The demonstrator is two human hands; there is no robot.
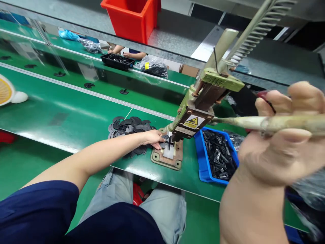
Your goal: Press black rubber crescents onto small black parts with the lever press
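Observation:
My left hand (pixel 154 138) pinches a flat dark grey curved piece (pixel 165 141) at the plate under the ram of a hand press (pixel 195 112). A thin black part stands upright there, against the piece; its exact fit is hard to make out. My right hand (pixel 274 152) is round the long pale lever (pixel 254 122) of the press, thumb below and fingers behind it, slightly blurred. Left of the press base (pixel 166 162) lies a pile of similar black curved pieces (pixel 129 127), partly behind my left forearm. A blue bin (pixel 203 166) of small black parts stands to the right.
Beyond a clear divider, a green belt carries several spaced black pieces (pixel 88 85). Across it, another person's hands (pixel 122 51) work by a black tray (pixel 116 64). A red bin (pixel 132 20) stands on the overhead shelf. A round yellow-and-white object (pixel 6 89) is at far left.

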